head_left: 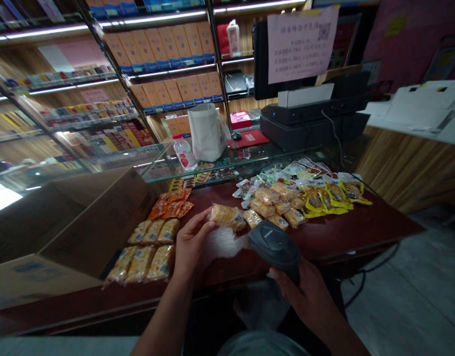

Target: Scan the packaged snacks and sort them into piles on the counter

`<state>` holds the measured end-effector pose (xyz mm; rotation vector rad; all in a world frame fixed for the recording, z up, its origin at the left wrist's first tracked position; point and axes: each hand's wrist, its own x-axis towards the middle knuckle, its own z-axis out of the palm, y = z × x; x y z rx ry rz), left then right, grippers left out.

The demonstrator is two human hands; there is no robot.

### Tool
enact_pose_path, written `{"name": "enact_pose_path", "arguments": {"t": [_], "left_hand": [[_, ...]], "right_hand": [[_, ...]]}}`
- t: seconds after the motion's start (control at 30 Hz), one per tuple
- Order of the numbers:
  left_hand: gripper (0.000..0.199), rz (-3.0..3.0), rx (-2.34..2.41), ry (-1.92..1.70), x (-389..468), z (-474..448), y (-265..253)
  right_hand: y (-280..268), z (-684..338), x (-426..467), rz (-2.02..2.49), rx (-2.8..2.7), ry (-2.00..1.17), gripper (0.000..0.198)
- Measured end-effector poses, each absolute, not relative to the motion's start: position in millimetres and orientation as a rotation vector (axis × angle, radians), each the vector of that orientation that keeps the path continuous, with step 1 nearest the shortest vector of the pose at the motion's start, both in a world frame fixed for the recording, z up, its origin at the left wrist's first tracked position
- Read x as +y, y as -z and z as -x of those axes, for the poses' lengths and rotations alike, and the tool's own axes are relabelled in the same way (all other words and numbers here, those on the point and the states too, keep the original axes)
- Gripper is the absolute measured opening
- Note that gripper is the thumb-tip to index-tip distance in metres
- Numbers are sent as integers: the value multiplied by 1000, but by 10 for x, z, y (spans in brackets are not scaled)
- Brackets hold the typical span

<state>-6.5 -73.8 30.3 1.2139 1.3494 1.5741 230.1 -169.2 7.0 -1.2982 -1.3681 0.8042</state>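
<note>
Between the thumb and fingers of my left hand [191,241] is a clear-wrapped, pale golden snack pack [227,217], pinched at its left end above the table. My right hand [305,291] is wrapped round the handle of a dark barcode scanner [274,244], whose head points toward that pack. Left of my left hand lie two rows of similar wrapped snack packs [142,262], small labels on top. Beyond them are orange sachets [171,202]. A heap of more wrapped packs [275,198] lies past the scanner, beside yellow-edged pouches [327,195].
An open cardboard box [82,222] stands at the left on the dark red table [376,225]. Behind, a glass counter [157,163] carries a bottle [184,153], a white bag [207,132] and a cash register [312,121]. Shelves of boxed goods rise beyond.
</note>
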Motion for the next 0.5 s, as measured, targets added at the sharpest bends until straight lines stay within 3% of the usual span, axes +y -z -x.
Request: {"name": "enact_pose_path", "arguments": {"t": [0.2,0.5], "left_hand": [[57,-1126,1265,-1561,-555,94,-282],[48,-1229,1158,-1135,130,-18,-189]], "right_hand": [[-56,-2434,-1646,1306,-1287,-889,34],[-46,-2612,-1649,1307,-1194,-983,40]]}}
